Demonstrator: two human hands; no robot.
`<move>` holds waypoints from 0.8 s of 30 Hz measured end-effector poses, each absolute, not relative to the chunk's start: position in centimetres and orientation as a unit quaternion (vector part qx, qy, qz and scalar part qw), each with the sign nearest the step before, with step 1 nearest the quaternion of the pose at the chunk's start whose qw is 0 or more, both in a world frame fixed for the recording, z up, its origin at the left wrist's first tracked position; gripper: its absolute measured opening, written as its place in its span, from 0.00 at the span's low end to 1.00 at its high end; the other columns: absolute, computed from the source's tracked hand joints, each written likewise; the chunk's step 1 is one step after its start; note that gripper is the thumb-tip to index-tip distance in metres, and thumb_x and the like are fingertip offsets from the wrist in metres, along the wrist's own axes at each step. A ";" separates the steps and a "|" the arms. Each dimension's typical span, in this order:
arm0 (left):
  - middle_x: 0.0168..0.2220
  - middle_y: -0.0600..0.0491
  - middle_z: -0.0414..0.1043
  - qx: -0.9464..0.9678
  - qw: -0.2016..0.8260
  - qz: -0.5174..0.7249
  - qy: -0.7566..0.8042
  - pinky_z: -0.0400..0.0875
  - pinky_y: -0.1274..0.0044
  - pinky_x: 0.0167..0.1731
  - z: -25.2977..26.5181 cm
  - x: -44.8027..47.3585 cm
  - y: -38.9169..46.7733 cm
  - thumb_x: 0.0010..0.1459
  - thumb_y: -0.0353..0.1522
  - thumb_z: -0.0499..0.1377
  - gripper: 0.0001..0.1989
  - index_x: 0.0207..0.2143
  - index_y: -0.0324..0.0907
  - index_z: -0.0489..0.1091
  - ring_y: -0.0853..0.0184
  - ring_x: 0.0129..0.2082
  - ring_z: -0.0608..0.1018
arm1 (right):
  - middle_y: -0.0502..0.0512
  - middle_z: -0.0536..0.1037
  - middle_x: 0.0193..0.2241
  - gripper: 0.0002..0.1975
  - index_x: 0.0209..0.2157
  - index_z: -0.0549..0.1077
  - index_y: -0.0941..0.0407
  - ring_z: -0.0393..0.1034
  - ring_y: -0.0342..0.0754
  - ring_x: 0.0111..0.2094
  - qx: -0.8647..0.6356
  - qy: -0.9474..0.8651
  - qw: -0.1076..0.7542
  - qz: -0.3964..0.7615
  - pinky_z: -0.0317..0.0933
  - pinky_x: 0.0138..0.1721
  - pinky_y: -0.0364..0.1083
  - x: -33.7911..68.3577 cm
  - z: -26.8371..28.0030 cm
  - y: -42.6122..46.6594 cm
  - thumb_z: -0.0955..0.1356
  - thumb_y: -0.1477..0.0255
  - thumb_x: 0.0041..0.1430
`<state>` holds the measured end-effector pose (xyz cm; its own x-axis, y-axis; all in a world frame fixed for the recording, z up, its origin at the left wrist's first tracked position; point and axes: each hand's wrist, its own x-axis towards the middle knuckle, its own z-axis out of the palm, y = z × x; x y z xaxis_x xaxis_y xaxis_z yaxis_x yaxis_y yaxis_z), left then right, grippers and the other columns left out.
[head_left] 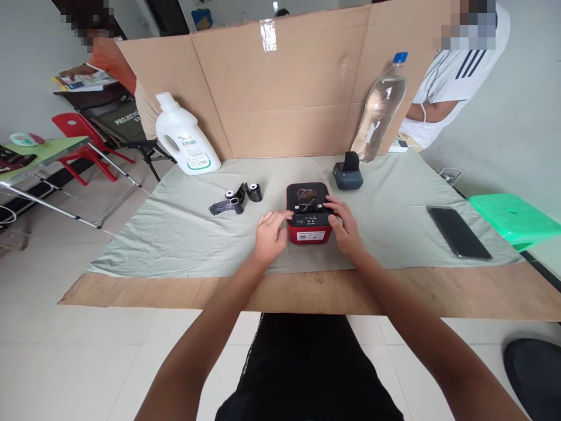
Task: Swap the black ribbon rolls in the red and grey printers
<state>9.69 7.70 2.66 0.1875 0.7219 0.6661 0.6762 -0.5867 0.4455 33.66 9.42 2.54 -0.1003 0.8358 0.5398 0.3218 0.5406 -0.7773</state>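
A small red and black boxy machine point(311, 235), which looks like a label printer, sits in front of me with a white label on its front. On its top lies a dark, shiny, crumpled piece point(307, 199). My left hand point(270, 237) has its fingers curled, the index fingertip on the machine's left edge. Around the right front corner is my right hand point(346, 229), fingertips on the top edge and thumb near the front. To the left lie black ribbon rolls point(239, 199) with some film unwound.
Behind the machine stands a dark small device point(349, 175) with its flap raised. A white jug point(186, 137) and a water bottle point(380, 111) stand before a cardboard screen point(284, 88). At right lies a phone point(458, 232), beside a green stool point(515, 219). Two people are beyond the screen.
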 end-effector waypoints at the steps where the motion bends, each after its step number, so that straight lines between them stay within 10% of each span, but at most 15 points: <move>1: 0.42 0.52 0.81 0.769 0.026 0.450 0.453 0.68 0.69 0.45 2.6 9.7 7.9 0.52 0.19 0.50 0.26 0.50 0.44 0.74 0.61 0.43 0.78 | 0.60 0.72 0.64 0.17 0.53 0.75 0.49 0.63 0.59 0.67 -0.413 -0.709 0.520 0.236 0.61 0.64 0.62 33.8 2.7 9.6 0.62 0.59 0.71; 10: 0.44 0.50 0.78 0.748 0.032 0.492 0.444 0.67 0.69 0.45 1.5 10.3 7.8 0.53 0.20 0.49 0.26 0.51 0.43 0.72 0.60 0.43 0.76 | 0.62 0.71 0.64 0.16 0.52 0.73 0.51 0.64 0.59 0.65 -0.422 -0.723 0.503 0.216 0.63 0.60 0.61 33.8 3.1 10.0 0.63 0.60 0.70; 17: 0.64 0.41 0.70 0.791 0.066 0.425 0.435 0.53 0.57 0.65 4.0 10.7 10.0 0.67 0.35 0.54 0.32 0.71 0.42 0.54 0.49 0.70 0.60 | 0.63 0.67 0.68 0.20 0.57 0.71 0.50 0.61 0.59 0.67 -0.419 -0.730 0.489 0.227 0.63 0.60 0.61 34.1 2.7 9.4 0.63 0.57 0.70; 24: 0.45 0.49 0.83 0.777 -0.019 0.539 0.324 0.58 0.59 0.60 1.5 11.4 9.8 0.68 0.33 0.54 0.34 0.73 0.46 0.49 0.58 0.47 0.82 | 0.60 0.69 0.67 0.29 0.63 0.71 0.50 0.60 0.56 0.70 -0.452 -0.723 0.480 0.207 0.53 0.70 0.60 33.2 7.0 13.0 0.56 0.50 0.73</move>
